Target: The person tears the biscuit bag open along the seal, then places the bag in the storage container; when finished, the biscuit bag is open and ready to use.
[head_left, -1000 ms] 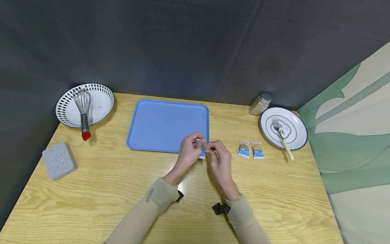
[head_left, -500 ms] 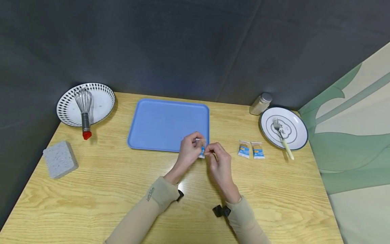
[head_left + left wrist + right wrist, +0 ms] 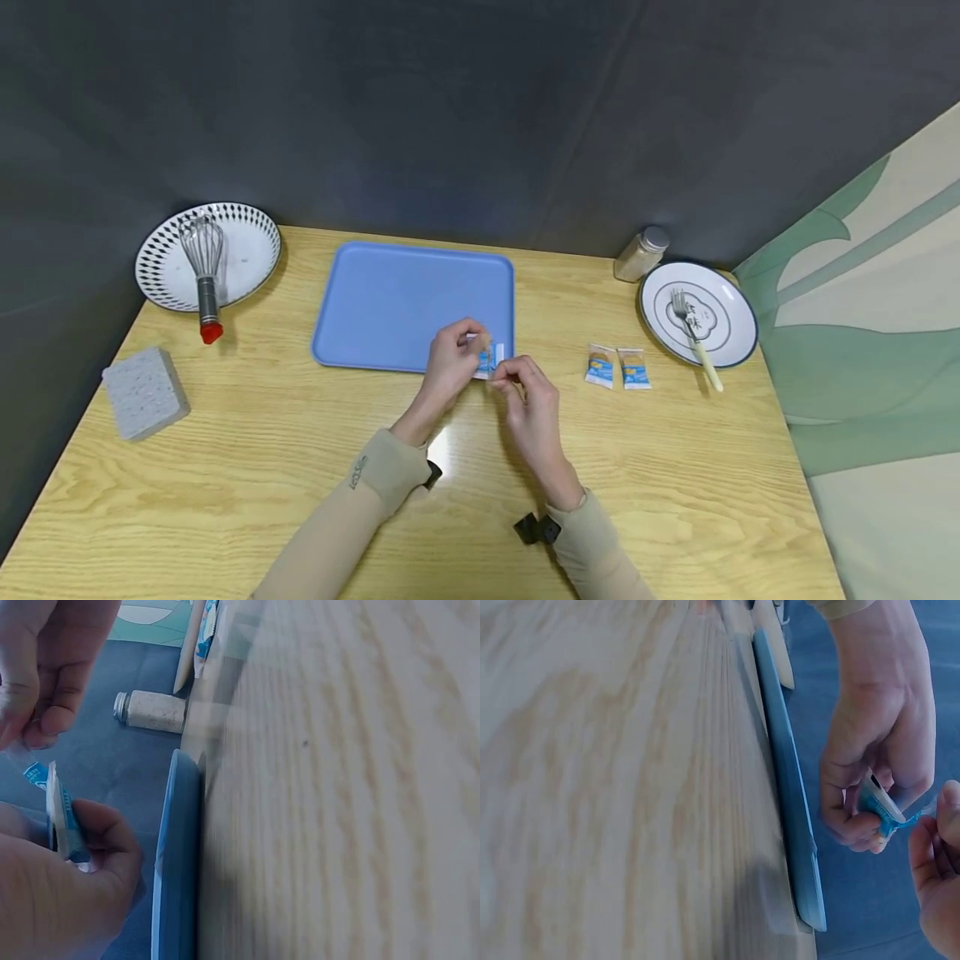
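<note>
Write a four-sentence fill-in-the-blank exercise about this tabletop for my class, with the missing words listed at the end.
1. The left hand pinches a small packet near a tray coloured ____.
2. Right of the right hand, the number of wrapped packets on the table is ____.
3. The utensil on the diamond-patterned plate is a ____.
4. The utensil on the right-hand plate is a ____.

Missing words: blue; two; whisk; fork.

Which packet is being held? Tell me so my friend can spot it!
Find the flat blue tray on the wooden table. At its near right corner, the person's left grip and right grip hold a little blue-and-white packet. Two similar packets lie untouched on the table farther right; this one alone is held.
</note>
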A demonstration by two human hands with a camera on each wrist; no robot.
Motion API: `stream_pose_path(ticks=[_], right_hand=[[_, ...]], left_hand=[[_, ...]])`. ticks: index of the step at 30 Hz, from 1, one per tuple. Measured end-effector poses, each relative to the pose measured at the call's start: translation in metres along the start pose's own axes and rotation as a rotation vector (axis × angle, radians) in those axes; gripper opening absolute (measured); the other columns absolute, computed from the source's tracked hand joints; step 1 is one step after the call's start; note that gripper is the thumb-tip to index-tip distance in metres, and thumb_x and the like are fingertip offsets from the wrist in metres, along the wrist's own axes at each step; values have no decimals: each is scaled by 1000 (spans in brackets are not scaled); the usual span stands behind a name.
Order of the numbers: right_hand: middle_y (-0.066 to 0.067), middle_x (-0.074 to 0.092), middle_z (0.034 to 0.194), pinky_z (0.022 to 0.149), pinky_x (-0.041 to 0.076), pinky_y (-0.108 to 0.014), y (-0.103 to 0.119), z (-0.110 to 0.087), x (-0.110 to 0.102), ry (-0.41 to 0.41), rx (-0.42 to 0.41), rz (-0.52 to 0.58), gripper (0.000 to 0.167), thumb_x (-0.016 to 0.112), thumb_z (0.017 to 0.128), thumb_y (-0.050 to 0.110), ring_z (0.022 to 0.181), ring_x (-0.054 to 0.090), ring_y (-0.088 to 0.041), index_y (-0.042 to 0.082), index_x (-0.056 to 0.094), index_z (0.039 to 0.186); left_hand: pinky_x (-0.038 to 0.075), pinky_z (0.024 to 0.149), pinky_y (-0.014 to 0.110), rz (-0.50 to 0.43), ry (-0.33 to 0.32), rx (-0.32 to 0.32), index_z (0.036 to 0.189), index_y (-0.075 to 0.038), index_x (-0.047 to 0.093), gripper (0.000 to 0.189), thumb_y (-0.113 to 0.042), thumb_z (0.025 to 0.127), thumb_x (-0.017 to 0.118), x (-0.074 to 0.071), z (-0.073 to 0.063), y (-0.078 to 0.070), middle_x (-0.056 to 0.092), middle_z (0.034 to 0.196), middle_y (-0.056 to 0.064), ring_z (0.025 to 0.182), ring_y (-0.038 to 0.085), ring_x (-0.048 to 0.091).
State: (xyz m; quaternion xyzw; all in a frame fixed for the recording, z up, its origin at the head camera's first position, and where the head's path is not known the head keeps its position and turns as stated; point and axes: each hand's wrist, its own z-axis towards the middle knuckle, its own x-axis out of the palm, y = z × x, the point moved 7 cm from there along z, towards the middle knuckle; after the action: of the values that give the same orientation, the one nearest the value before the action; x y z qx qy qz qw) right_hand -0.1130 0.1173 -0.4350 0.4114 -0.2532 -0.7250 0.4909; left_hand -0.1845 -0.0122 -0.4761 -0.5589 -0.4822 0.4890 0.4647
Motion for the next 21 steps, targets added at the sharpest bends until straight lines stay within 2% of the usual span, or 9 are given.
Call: stream_pose_path(ticks=[6,8,11,14,17,19,21], right_hand=[[-17,67,98,81,53,-18,-8,11,-7,-20,97,120,8,72,96,-9,89,63,-18,-5,68,101],[-18,68,101,80,53,-18,-11,16,-10,-26,122,147,10,71,97,-9,91,63,-15,-7,69,107],[-21,70,110,83,55,-19,-14,21,-14,-31,147,176,17,66,102,-8,98,66,-15,-10,68,118],[-24,67,126,93,56,-25,-16,25,-17,-30,169,193,26,56,109,-4,111,68,-25,-10,63,134],[-27,61,137,99,55,-35,-21,25,-21,-43,220,195,30,46,114,1,119,64,-41,-10,55,141],[-28,62,134,96,57,-39,-27,24,-23,-43,273,181,28,45,115,3,116,62,-48,-10,55,137],[-28,66,123,89,59,-40,-33,21,-22,-16,325,159,22,46,113,0,107,64,-49,-10,60,127]], left_hand=[[35,57,24,-103,-5,2,109,10,74,15,-1,104,66,-3,-2,3,74,91,16,69,10,56],[42,62,23,-125,2,1,108,11,73,15,-2,104,66,-2,-3,2,75,91,15,76,10,63],[49,72,23,-170,24,-13,106,10,72,14,-2,104,67,1,-5,2,75,91,12,81,10,66],[50,68,20,-262,45,-62,104,8,71,12,-3,104,66,4,-5,6,73,88,5,78,8,66],[50,60,19,-412,42,-143,102,5,69,10,-2,105,64,4,-4,12,72,88,4,75,8,65],[52,58,19,-506,16,-188,103,4,68,8,-1,106,62,2,-3,14,72,91,6,76,9,66],[56,60,21,-577,-17,-210,103,4,66,7,1,107,61,-2,-2,15,71,93,8,79,11,68]])
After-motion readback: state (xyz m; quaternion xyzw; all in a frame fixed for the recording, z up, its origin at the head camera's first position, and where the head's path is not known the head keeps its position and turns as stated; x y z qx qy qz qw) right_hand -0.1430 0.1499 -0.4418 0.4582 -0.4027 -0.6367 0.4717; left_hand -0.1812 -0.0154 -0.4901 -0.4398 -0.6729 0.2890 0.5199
